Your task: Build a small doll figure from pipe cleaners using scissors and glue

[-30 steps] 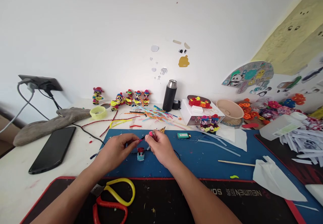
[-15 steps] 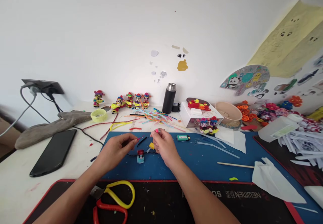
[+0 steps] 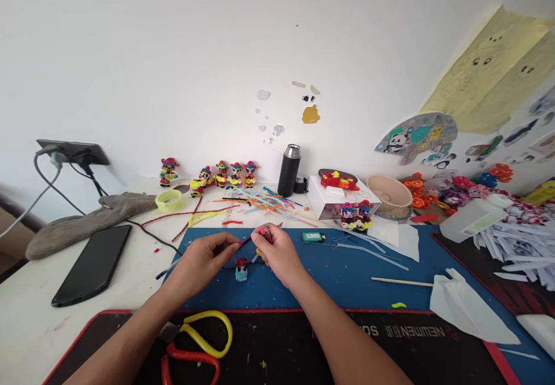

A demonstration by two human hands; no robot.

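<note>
Over the blue mat [image 3: 329, 275] both my hands work on one small piece. My left hand [image 3: 203, 258] pinches the red end of a thin dark pipe cleaner [image 3: 244, 241]. My right hand [image 3: 277, 252] is closed on the other end, with a small pink bit [image 3: 263, 230] at its fingertips. A little red and light-blue figure [image 3: 241, 269] stands on the mat just below and between the two hands, touched by neither.
Yellow and red scissors [image 3: 195, 339] lie on the black mat near my left forearm. A black phone [image 3: 93, 263] is at the left. Finished figures [image 3: 221, 174], loose pipe cleaners [image 3: 260, 200], a black flask [image 3: 289, 170], a white box [image 3: 342, 197] and a wooden stick [image 3: 401, 282] surround the mat.
My hands stayed over the mat and drew slightly closer again after parting a little; the camera tipped down a bit. The small figure has not moved.
</note>
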